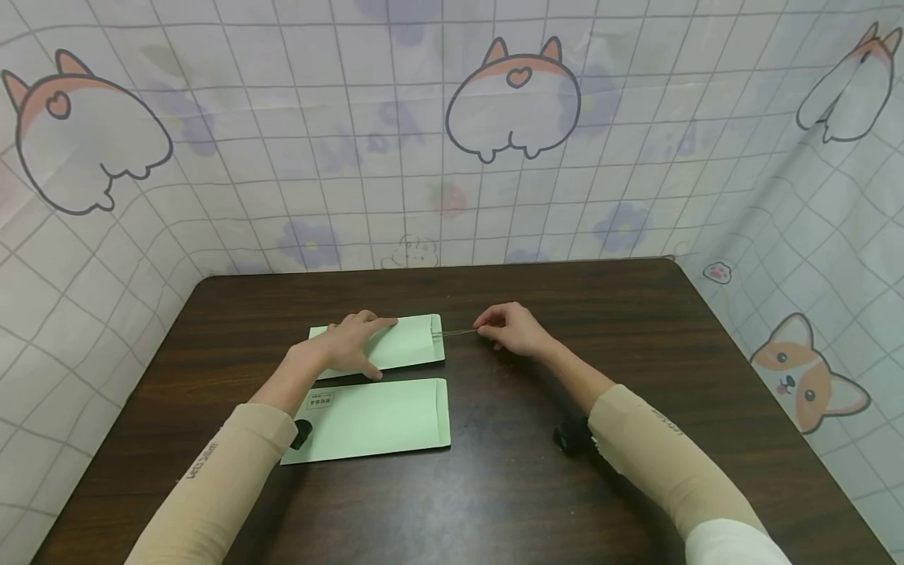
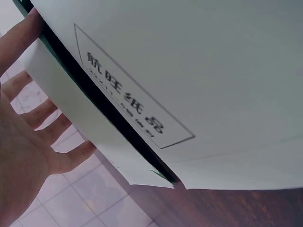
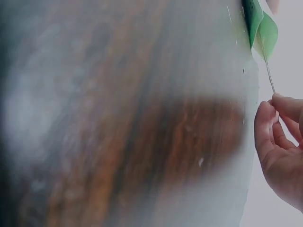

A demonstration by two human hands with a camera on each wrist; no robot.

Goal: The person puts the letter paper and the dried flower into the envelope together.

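Two pale green envelopes lie one behind the other on a dark wooden table. On the far envelope (image 1: 413, 341) my left hand (image 1: 348, 344) rests with fingers and thumb spread. A thin string (image 1: 459, 332) runs out from that envelope's right end. My right hand (image 1: 519, 329) pinches the string's free end between thumb and fingertips, and the string looks straight in the right wrist view. The near envelope (image 1: 374, 424) lies flat below my left hand, its printed box (image 2: 135, 97) large in the left wrist view.
The dark wooden table (image 1: 494, 486) reaches back to a white gridded cloth (image 1: 282, 157) with cartoon dogs, which hangs behind it and along both sides. A black wrist device (image 1: 574, 436) sits at my right forearm, and another (image 1: 301, 434) at my left wrist, over the near envelope.
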